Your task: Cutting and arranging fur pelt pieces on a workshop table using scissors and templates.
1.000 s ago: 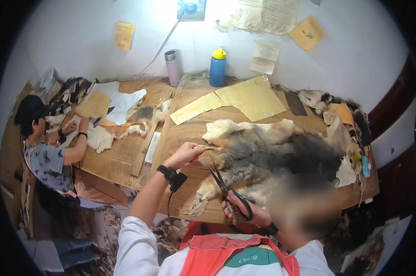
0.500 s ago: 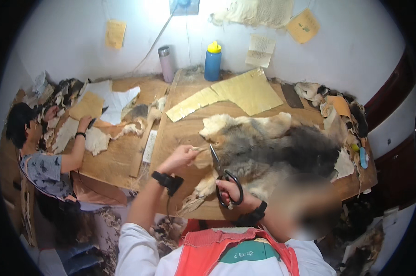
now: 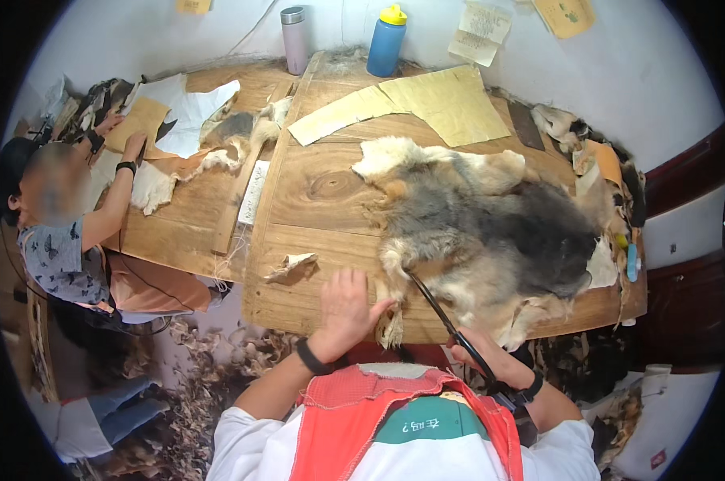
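On the counter [image 3: 318,220], your fur pelt [image 3: 478,232] is lying, one scrap [image 3: 294,264] apparently trimmed off, a ragged leg [image 3: 390,319] remaining attached. Your right grip [image 3: 482,353] is holding scissors [image 3: 440,310]; your left grip [image 3: 346,309] is resting open.

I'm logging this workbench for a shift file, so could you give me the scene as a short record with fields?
Left hand: fingers extended over the tabletop, thumb at the lower left flap of the fur pelt
Right hand: holding scissors, tips at the pelt's lower left part
Pelt: grey, black and cream, spread fur side up
Loose piece: small pale scrap, left of the pelt
Behind pelt: yellow sheet
Near wall: lilac flask, blue bottle with yellow lid
Co-worker: at left, hands at a tan sheet
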`<state>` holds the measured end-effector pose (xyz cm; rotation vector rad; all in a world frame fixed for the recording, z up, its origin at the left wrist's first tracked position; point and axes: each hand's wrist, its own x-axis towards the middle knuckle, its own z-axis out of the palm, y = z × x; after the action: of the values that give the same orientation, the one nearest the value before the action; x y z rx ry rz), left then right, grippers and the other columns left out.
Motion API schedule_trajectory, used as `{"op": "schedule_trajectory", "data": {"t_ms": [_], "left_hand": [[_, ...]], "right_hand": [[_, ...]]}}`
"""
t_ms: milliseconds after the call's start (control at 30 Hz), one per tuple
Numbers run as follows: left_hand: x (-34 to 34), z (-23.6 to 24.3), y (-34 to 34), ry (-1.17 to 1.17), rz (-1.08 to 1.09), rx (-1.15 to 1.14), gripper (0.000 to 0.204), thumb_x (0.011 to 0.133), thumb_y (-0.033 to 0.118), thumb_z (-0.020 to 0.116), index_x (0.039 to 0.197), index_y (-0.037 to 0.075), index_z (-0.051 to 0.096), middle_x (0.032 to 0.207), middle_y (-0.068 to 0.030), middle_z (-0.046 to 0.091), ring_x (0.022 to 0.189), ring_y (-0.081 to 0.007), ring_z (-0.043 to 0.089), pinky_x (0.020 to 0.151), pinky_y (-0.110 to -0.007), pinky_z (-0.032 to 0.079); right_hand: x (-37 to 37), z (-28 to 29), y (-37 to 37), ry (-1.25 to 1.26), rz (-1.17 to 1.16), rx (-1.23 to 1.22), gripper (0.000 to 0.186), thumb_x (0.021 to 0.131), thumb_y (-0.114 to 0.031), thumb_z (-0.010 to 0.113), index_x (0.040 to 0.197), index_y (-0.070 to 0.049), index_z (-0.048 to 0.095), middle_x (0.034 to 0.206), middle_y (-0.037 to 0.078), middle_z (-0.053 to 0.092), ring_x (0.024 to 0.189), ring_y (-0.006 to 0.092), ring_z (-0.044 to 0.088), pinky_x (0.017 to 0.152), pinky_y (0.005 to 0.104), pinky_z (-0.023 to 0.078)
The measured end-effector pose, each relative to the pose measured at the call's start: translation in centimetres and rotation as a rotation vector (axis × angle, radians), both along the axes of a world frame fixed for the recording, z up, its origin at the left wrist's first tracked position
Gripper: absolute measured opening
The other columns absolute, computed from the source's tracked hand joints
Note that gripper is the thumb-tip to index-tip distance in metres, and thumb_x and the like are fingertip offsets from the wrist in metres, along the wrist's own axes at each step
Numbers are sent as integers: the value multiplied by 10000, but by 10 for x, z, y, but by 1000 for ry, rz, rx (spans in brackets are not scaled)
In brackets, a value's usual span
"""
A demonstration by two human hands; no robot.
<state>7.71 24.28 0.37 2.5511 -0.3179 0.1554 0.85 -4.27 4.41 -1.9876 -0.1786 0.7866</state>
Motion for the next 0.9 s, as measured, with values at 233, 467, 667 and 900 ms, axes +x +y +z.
{"op": "schedule_trajectory", "data": {"t_ms": [233, 467, 667, 900], "left_hand": [[11, -39, -16, -103, -46, -44, 387, 719, 331, 774, 897, 66, 555, 905, -128, 531, 863, -320, 508, 707, -425, 399], [16, -2, 38, 795, 198, -1149, 117, 882, 130, 676, 867, 32, 615, 841, -17, 623, 731, -83, 564, 665, -242, 446], [16, -4, 41, 827, 84, -1160, 207, 877, 105, 684, 1044, -14, 656, 857, -14, 658, 728, -63, 576, 671, -216, 459], [14, -6, 40, 814, 84, -1203, 216, 879, 103, 680, 1051, -25, 653, 872, -20, 666, 722, -72, 587, 665, -224, 469]], "right_hand": [[-18, 9, 1, 243, -141, -23, 448, 974, -462, 546, 914, -19, 536, 635, 36, 535, 583, 136, 514, 535, 297, 412], [-8, -1, 20, 354, -58, 121, 470, 988, -513, 486, 974, -47, 547, 742, 21, 547, 634, 125, 554, 578, 293, 457], [31, -8, 71, 584, -137, 333, 512, 1018, -538, 370, 993, -67, 570, 817, -15, 540, 740, 82, 516, 687, 227, 450], [26, -13, 98, 309, -113, 219, 324, 962, -354, 503, 804, -72, 520, 615, -11, 490, 513, 92, 481, 457, 269, 382]]}}
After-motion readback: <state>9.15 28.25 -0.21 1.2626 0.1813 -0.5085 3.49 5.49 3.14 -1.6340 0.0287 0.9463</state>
